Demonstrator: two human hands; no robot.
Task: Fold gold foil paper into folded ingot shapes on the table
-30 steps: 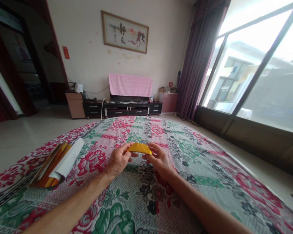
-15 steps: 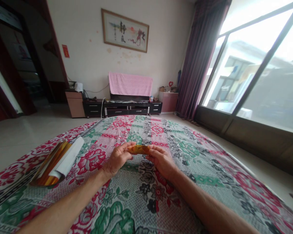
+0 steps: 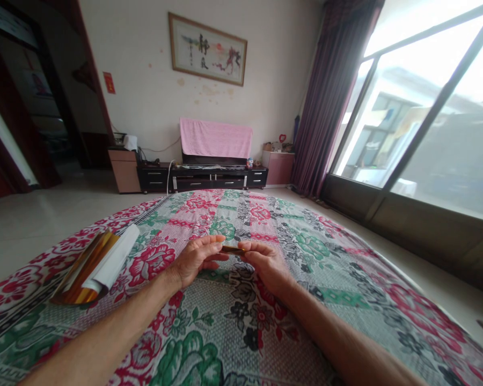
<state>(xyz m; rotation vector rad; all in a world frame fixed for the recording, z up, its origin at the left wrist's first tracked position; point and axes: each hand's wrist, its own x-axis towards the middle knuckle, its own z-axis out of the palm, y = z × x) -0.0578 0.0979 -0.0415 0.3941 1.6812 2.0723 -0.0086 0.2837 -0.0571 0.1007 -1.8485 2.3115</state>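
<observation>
A narrow strip of shiny golden-brown foil or film (image 3: 233,250) spans the gap between my two hands, seen nearly edge-on. My left hand (image 3: 199,257) pinches its left end between thumb and fingers, with the lower fingers spread a little below. On the other end, the thumb and fingertips of my right hand (image 3: 265,260) are closed. Both hands are over the middle of the flowered cloth (image 3: 225,311). To the left lies a loosely rolled bundle of golden sheets (image 3: 90,262) together with a rolled white sheet (image 3: 115,260).
The patterned cloth covers a rounded surface in front of me. Beyond it stand a low black cabinet (image 3: 209,179) and a screen draped with a pink towel (image 3: 216,138). A purple curtain (image 3: 320,107) and large window are at the right, a dark doorway (image 3: 44,107) at the left.
The golden strip has turned from showing its broad face to almost edge-on and looks narrower. My left hand has shifted slightly right, its lower fingers more spread.
</observation>
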